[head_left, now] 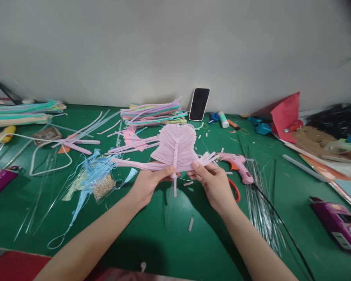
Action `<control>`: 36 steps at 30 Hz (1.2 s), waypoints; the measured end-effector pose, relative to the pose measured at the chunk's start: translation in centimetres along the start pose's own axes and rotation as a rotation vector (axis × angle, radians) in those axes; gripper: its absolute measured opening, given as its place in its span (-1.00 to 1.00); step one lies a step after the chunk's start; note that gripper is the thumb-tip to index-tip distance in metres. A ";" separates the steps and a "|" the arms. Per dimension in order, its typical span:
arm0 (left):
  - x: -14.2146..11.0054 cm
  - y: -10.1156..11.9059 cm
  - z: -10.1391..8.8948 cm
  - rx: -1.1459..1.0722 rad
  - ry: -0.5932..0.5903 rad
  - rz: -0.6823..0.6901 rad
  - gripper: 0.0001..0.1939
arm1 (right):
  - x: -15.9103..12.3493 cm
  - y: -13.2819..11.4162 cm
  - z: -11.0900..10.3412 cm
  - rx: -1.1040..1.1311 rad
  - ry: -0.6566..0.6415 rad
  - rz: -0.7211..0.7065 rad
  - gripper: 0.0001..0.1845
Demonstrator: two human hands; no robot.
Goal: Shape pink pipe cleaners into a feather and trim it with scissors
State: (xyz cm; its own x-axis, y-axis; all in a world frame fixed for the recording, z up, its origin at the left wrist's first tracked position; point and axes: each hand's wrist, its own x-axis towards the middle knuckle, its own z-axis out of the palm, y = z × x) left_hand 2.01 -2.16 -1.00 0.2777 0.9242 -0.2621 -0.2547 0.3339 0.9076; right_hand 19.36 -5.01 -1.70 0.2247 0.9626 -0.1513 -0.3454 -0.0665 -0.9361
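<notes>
A pink leaf-shaped piece [175, 146] made of many pipe cleaners folded over a central stem is held up above the green table [193, 242]. My left hand [149, 181] pinches its lower left edge, thumb on top near the stem. My right hand [213, 179] grips the lower right edge, where loose pink ends fan out. The stem's short tail hangs down between both hands.
A pink glue gun [236, 164] with a black cord lies right of my right hand, beside thin silver wires [260, 199]. Pastel pipe cleaner bundles [152, 113], a phone [199, 104] against the wall, blue tassels [90, 171], red paper [285, 113] and purple boxes [339, 226] lie around.
</notes>
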 end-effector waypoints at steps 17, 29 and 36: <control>-0.1 -0.1 0.3 -0.107 -0.067 -0.060 -0.80 | 0.1 -0.2 0.0 0.122 -0.022 0.091 -0.74; 0.2 0.2 0.1 -0.102 -0.110 -0.065 -0.82 | 0.2 -0.1 -0.2 0.151 -0.117 0.125 -0.74; 0.0 0.5 0.3 -0.113 -0.144 -0.084 -0.80 | -0.2 -0.2 0.2 0.157 -0.103 0.091 -0.76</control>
State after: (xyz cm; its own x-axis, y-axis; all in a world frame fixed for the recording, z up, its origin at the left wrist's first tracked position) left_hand 2.14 -2.04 -0.48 0.4297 0.8588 -0.2789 -0.3254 0.4353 0.8394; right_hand 19.21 -5.09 -1.44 0.0947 0.9767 -0.1925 -0.4996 -0.1206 -0.8578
